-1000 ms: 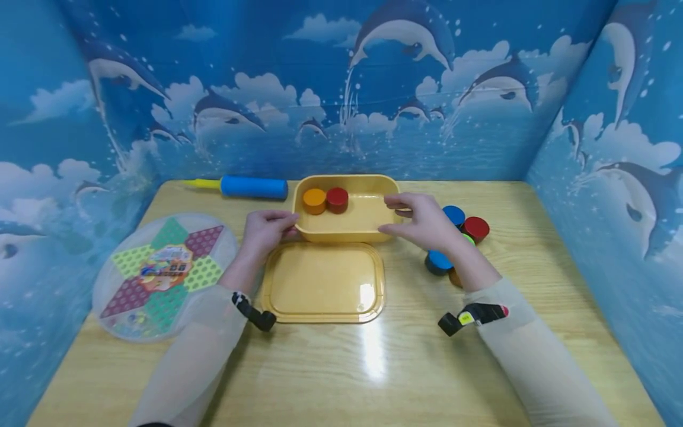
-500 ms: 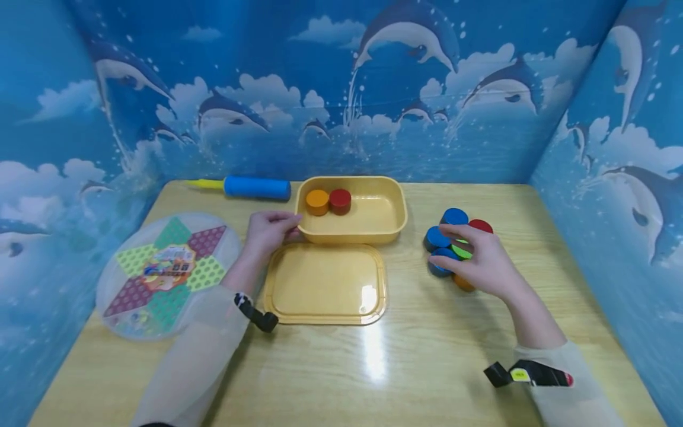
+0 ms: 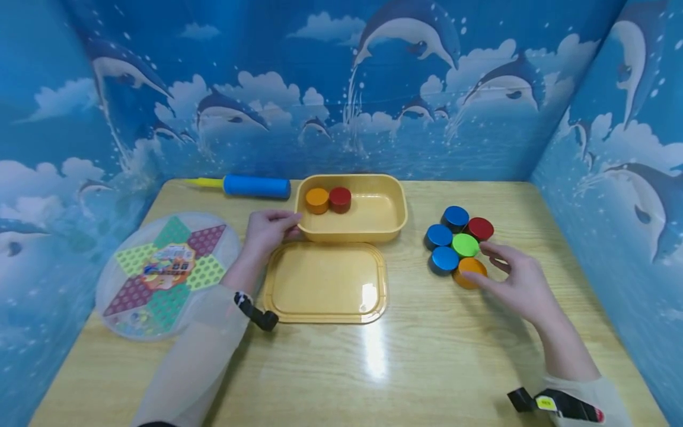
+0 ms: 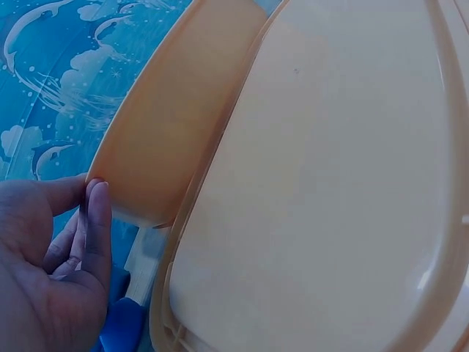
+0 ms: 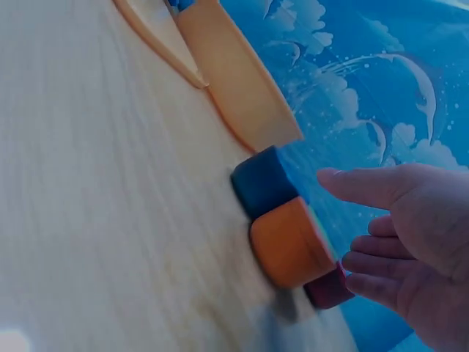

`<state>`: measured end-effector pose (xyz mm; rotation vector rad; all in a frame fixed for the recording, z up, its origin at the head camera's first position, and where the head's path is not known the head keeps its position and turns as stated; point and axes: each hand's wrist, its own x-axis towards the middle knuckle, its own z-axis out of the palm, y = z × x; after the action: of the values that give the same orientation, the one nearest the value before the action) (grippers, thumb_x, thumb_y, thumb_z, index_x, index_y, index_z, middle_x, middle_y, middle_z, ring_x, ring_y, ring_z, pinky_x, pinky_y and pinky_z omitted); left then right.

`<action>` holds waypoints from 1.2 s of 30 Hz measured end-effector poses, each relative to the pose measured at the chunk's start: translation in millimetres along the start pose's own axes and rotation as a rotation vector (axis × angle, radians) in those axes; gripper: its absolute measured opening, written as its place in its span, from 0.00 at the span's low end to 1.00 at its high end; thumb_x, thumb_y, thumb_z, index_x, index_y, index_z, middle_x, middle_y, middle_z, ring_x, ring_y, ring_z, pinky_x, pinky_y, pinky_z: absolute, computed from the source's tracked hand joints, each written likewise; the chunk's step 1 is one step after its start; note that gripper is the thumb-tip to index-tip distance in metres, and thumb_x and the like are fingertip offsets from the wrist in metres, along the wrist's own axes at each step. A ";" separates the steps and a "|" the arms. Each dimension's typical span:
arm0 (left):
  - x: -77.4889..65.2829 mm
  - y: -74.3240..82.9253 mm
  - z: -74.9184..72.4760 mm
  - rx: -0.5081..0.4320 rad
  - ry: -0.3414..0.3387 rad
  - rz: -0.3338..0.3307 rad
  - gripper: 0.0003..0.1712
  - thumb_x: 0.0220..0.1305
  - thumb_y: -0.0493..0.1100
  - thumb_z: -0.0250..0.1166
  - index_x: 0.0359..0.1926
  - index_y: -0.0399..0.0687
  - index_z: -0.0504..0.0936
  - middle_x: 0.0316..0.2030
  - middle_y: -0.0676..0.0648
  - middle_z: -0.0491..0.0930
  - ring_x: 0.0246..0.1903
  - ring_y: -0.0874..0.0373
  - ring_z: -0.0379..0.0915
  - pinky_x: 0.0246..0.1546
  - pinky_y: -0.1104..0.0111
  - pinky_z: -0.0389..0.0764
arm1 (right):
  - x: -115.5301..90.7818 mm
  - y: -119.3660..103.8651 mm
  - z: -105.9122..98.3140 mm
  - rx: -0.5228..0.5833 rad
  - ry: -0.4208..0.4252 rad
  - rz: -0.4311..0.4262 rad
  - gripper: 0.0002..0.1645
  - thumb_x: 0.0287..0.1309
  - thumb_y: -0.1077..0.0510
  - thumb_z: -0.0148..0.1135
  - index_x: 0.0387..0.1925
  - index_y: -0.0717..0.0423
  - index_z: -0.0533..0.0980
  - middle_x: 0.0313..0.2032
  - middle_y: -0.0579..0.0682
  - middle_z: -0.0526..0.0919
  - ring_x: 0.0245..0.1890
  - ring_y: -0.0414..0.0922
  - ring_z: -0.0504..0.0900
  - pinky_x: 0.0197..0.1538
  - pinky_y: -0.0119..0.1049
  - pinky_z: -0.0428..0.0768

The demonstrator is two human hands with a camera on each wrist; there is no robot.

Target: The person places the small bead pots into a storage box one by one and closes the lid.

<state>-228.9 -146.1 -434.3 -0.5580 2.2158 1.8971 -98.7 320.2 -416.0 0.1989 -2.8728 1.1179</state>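
Six round blocks (image 3: 465, 245) cluster on the surface (image 3: 427, 356) at right; my right hand (image 3: 520, 281) has shifted to the loose orange block (image 3: 471, 267), grip relaxed, contact hard to tell, seemingly mid-reach. My left hand (image 3: 265, 231) pinches the yellow box (image 3: 352, 236), which holds two more blocks (image 3: 340, 200), orange and red.

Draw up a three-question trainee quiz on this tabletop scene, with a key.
1. How many round blocks sit inside the yellow container?
2. True or false: the left hand pinches the edge of the yellow container.
3. Which colour appears most often in the cluster of blocks outside it?
A) red
B) blue
C) green

Key:
1. Two: an inner orange block and an inner red block.
2. True.
3. B: there are three blue blocks.
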 end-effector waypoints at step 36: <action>-0.9 1.0 2.4 0.030 0.028 -0.011 0.17 0.71 0.47 0.74 0.54 0.41 0.87 0.48 0.40 0.85 0.41 0.53 0.87 0.42 0.67 0.89 | 12.4 -19.1 -14.3 0.045 0.048 -0.078 0.39 0.58 0.57 0.82 0.66 0.69 0.76 0.60 0.68 0.81 0.54 0.66 0.84 0.49 0.11 0.74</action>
<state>-228.8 -143.5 -433.5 -0.5948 2.2497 1.8592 -108.3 314.7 -391.5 0.2793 -2.7746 1.1581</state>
